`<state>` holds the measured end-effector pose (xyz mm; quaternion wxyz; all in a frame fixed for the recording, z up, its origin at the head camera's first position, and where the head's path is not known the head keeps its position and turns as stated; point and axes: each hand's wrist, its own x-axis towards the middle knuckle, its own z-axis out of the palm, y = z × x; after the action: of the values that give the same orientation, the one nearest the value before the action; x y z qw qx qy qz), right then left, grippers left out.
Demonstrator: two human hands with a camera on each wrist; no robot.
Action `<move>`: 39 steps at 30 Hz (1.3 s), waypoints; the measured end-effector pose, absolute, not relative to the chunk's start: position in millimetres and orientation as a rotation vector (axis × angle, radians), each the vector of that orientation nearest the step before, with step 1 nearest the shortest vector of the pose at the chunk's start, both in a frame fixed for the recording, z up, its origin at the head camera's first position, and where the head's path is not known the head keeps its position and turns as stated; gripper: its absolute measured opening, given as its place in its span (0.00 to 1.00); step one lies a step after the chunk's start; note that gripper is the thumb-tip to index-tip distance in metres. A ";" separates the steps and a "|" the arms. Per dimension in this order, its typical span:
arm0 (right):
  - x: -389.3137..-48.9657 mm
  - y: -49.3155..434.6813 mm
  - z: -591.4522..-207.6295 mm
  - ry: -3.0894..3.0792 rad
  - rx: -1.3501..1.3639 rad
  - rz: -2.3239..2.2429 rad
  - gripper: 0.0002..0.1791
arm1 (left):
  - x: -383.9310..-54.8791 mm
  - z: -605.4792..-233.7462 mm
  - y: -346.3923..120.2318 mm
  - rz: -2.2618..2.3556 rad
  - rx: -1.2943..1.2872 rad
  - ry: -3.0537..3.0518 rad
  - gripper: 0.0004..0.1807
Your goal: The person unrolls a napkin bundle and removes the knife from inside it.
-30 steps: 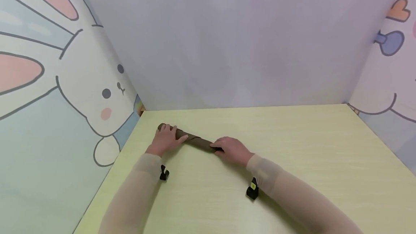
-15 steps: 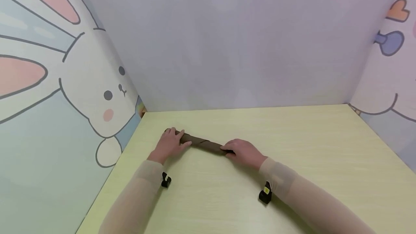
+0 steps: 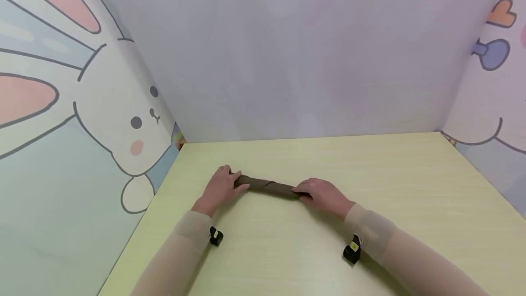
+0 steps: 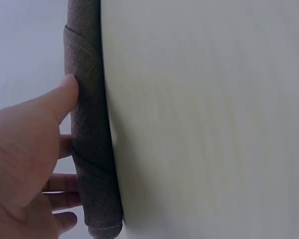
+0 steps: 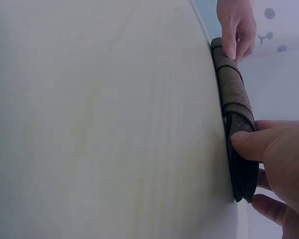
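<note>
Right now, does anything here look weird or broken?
Nothing looks spilled or broken. Only the brown fabric roll looks uneven: its end by the right hand is dark and split, unlike its rounded left end.

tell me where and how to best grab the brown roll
Probably the exposed middle of the brown roll, between the left hand and right hand, from above: thumb on the near side, fingers over the far side. It lies on the table, long, slim and rounded, so a crosswise grip should suit.
</note>
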<state>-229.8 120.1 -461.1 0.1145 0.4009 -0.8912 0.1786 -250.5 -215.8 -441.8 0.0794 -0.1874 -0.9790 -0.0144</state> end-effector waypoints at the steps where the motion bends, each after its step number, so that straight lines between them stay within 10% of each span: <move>1: -229.2 122.0 -460.9 -2.611 1.174 0.529 0.17 | -249.6 -441.4 -214.3 -0.040 -0.568 -2.921 0.35; 39: -232.3 173.9 -456.5 -2.598 1.119 0.536 0.16 | -239.1 -438.4 -184.1 -0.071 -0.792 -2.885 0.29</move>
<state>-232.3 173.9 -456.5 0.1309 0.3854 -0.8946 0.1844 -239.1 -184.1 -438.4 0.0747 -0.2640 -0.9613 -0.0236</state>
